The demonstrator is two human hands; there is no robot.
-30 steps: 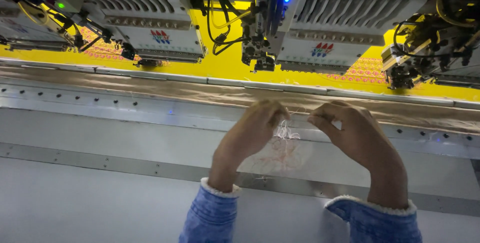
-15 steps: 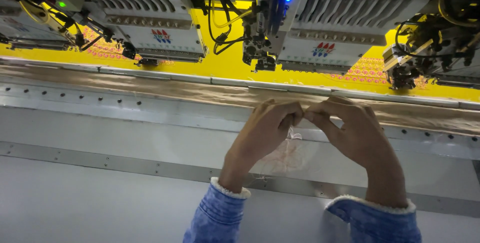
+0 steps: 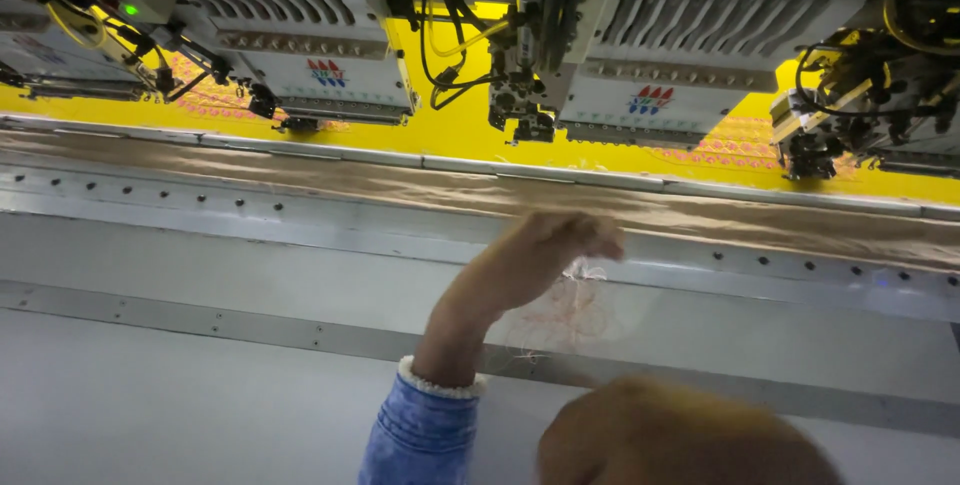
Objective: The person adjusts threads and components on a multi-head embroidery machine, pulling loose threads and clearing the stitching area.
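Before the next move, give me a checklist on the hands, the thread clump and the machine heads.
1. Left hand has the thread clump: ok, fingers closed on its top, loose threads hanging below.
2. Right hand in clear view: not ok, it is a blurred shape at the bottom edge; whether it holds anything cannot be told.
3. Hands clear of the embroidery heads: ok, both are over the grey machine bed, on the near side of the rail.
4. Yellow fabric flat under the heads: ok where visible.
5. Needles stopped: cannot tell.
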